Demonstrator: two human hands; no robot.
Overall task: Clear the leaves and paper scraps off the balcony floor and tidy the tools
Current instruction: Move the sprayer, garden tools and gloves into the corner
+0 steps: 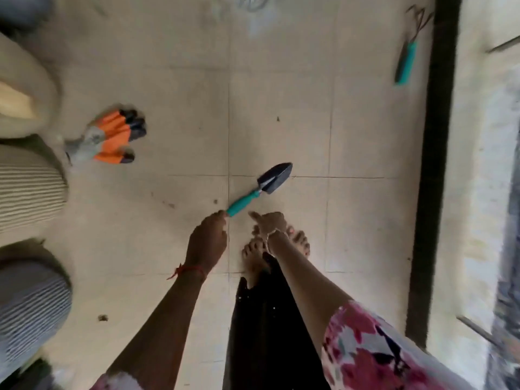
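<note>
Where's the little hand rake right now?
In the head view the hand rake lies on the floor at far upper right, beside the dark floor strip, well apart from the trowel.
</note>
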